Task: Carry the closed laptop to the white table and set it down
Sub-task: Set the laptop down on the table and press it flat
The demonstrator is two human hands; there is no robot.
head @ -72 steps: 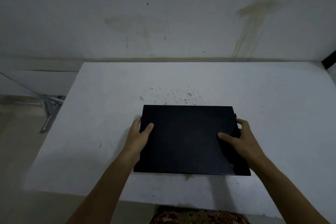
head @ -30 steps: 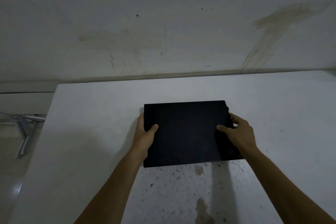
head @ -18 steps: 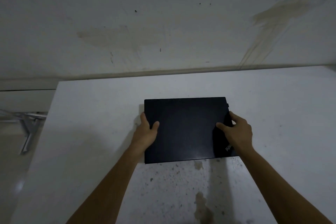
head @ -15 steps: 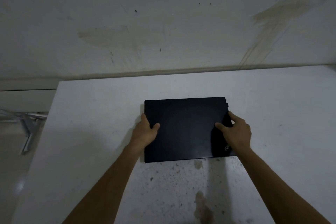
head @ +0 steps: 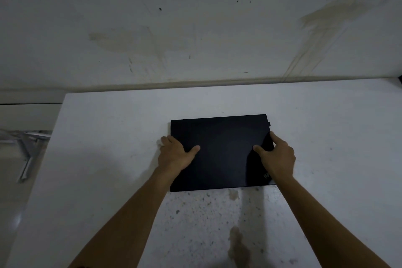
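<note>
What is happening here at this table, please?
A person is setting a closed black laptop on a white table. The left hand grips its left edge and the right hand its right edge, thumbs on the lid. The laptop looks flat on the tabletop, but neither hand has let go.

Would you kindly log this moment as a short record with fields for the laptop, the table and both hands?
laptop: black laptop, closed, lying flat
table: white table, speckled and stained near the front
left hand: left hand on the laptop's left edge, thumb on the lid
right hand: right hand on the right edge, thumb on the lid
backdrop: stained wall
</note>
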